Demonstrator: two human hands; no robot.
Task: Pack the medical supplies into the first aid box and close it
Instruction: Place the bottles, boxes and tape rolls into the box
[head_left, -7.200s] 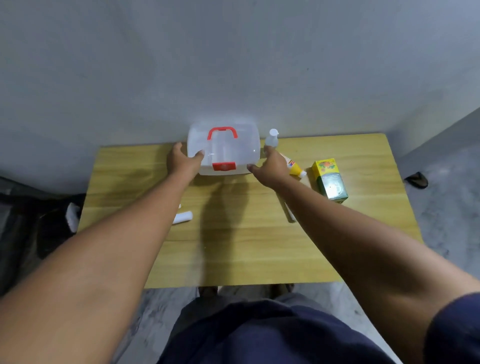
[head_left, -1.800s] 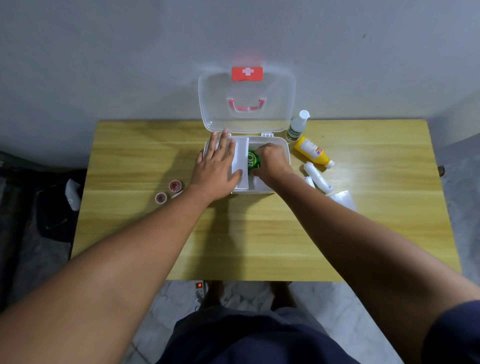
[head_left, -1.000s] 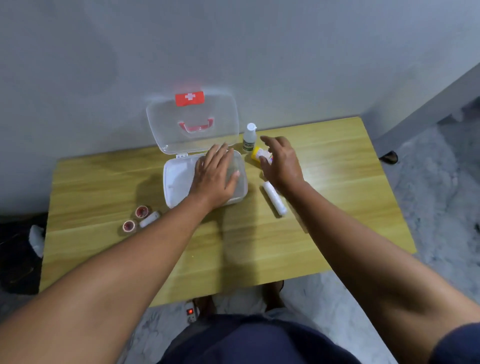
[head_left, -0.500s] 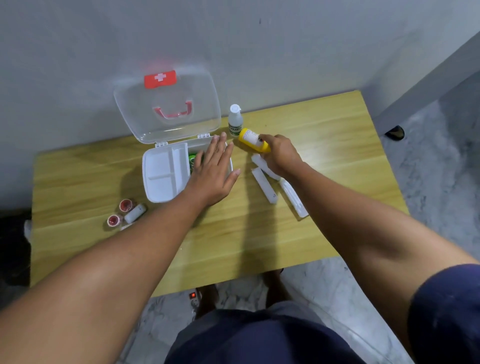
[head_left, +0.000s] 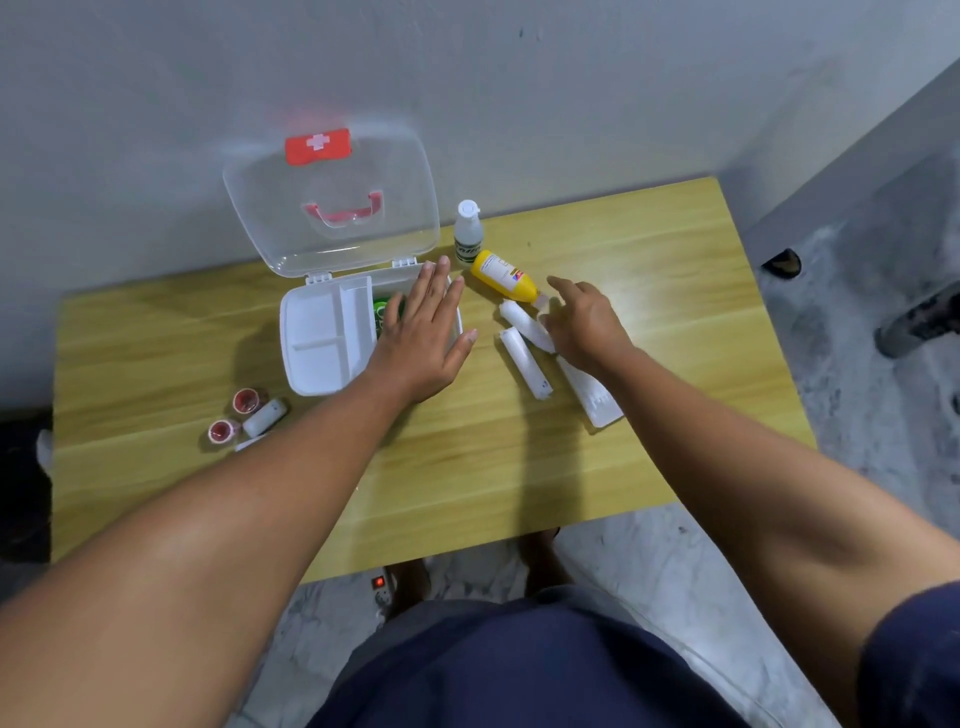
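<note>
At the far left of the wooden worktop (head_left: 156, 338) lie two red-centred tape rolls (head_left: 234, 415) beside a small white roll (head_left: 265, 417). The translucent white plastic first aid box (head_left: 322, 343) stands open, its lid against the wall, a green item (head_left: 383, 307) inside. The left hand (head_left: 423, 332) rests flat on the box, grip spread, holding nothing. Right of it lie a yellow bottle (head_left: 505, 277) and two white bandage rolls (head_left: 524, 348). The right hand (head_left: 584, 325) hovers over them, grip apart and empty. A hasty grab could send the rolls rolling off.
</note>
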